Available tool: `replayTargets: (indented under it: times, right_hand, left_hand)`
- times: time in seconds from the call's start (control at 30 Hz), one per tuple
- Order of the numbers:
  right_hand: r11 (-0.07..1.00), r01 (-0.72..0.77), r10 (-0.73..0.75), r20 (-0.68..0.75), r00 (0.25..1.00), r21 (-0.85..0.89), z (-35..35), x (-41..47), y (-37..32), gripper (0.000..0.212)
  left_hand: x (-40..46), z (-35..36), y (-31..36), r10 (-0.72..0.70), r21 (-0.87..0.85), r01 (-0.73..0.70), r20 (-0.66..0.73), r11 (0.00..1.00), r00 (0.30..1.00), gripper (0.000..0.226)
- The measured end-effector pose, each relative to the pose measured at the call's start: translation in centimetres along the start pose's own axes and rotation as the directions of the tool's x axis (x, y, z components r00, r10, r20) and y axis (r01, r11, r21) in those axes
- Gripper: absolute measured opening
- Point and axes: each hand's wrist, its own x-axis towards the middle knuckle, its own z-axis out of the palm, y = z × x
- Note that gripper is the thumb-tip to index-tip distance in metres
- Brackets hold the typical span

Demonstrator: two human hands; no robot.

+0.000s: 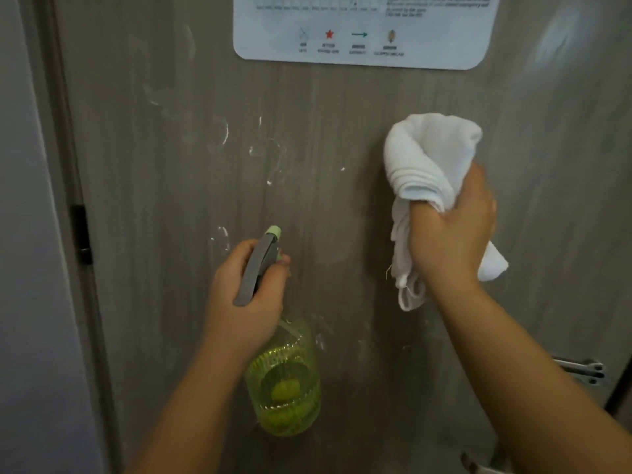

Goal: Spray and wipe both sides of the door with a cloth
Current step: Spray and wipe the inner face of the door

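Observation:
A grey wood-grain door fills the view, with pale wet streaks and droplets across its left and middle. My left hand grips the grey head of a green see-through spray bottle, one finger curled on the trigger and the nozzle pointing at the door. My right hand holds a bunched white cloth close to the door, to the right of the streaks. Whether the cloth touches the surface cannot be told.
A white notice sheet with small symbols is stuck high on the door. A black hinge sits on the left edge beside the pale frame and wall. A metal door handle juts out at the lower right.

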Motion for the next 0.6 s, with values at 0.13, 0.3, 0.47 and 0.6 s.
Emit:
replayTargets:
  times: [0.13,0.3,0.47,0.6]
  right_hand:
    - [0.989,-0.132,0.139,-0.129,0.982,0.067,2.4,-0.2,-1.3,0.027]
    - [0.981,-0.186,0.191,-0.128,0.973,0.047,3.0,-1.0,-2.7,0.023]
    - [0.979,-0.203,0.203,-0.131,0.97,0.012,2.9,-1.8,-4.3,0.028]
    - [0.972,-0.188,0.154,-0.221,0.963,-0.141,3.3,-0.9,-4.7,0.02]
  left_hand:
    - [2.6,-3.2,-1.2,0.051,-0.079,-0.042,0.119,0.996,0.992,0.007]
    - [5.3,-6.0,-3.5,0.074,-0.1,-0.052,0.231,0.994,0.97,0.011]
    - [7.0,-7.0,-4.6,0.119,-0.15,-0.076,0.303,0.986,0.946,0.017]
    - [7.8,-7.4,-4.5,0.137,-0.198,-0.067,0.368,0.978,0.92,0.02]
